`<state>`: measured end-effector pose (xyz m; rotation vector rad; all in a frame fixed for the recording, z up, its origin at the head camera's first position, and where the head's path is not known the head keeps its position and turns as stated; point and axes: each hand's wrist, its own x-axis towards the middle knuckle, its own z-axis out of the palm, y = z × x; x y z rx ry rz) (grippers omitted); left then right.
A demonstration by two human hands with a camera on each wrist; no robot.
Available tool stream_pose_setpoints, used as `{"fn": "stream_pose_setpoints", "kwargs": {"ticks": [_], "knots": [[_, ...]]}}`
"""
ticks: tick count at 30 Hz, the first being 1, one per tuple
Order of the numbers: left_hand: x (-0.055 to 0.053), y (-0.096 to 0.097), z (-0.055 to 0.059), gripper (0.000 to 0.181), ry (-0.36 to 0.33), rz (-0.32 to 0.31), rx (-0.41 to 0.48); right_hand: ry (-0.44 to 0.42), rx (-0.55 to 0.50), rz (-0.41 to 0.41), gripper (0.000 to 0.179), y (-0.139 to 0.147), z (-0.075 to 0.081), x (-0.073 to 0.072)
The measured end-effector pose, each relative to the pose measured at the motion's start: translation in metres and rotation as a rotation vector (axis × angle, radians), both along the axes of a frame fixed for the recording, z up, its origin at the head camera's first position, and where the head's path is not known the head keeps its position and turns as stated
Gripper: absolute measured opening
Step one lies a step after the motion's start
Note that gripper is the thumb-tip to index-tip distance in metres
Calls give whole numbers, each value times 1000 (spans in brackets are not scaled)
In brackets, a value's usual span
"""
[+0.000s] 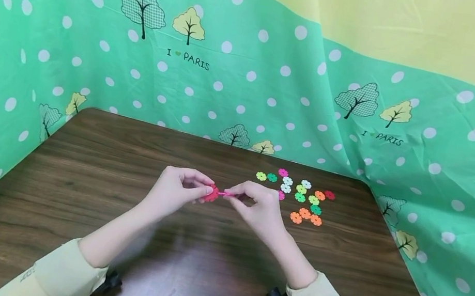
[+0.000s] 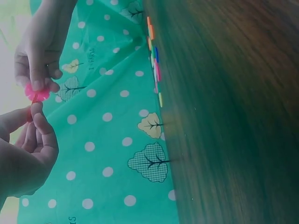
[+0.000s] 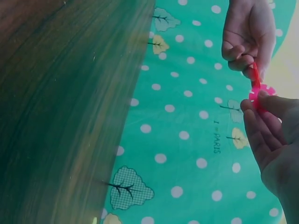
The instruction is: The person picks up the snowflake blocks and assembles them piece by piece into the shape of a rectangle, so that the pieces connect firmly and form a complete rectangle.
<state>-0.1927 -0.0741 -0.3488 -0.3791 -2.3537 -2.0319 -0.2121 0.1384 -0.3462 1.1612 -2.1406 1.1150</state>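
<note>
Between thumb and fingers my left hand point(image 1: 180, 186) pinches a red notched flower-shaped disc point(image 1: 211, 193), its face toward the head camera. A pink notched disc point(image 3: 261, 94) is pinched by my right hand point(image 1: 262, 205), turned edge-on in the head view. The two discs meet at their rims, crosswise to each other, as the right wrist view shows. Both hands are raised over the table point(image 1: 180, 264), with the discs partly covered by fingertips.
Several loose notched discs in orange point(image 1: 304, 213), green point(image 1: 315, 210), white point(image 1: 286, 188), yellow-green point(image 1: 261, 176), pink point(image 1: 282, 173) and red point(image 1: 329, 195) lie on the table's back right. A green dotted curtain point(image 1: 251, 66) hangs behind the table and along its sides.
</note>
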Motion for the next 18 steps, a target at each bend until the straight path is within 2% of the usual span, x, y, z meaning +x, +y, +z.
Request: {"fn": "stream_pose_setpoints", "kwargs": {"ticks": [7,12,18], "knots": [[8,-1,-1,20,52,-16,1,95,14,28,15,-4,-4,3],[11,-3,-4,23,79,-23,-10,119,10,34,13,-4,-7,7],[14,-2,-6,23,78,-33,-50,135,4,106,18,-3,-12,10]]}}
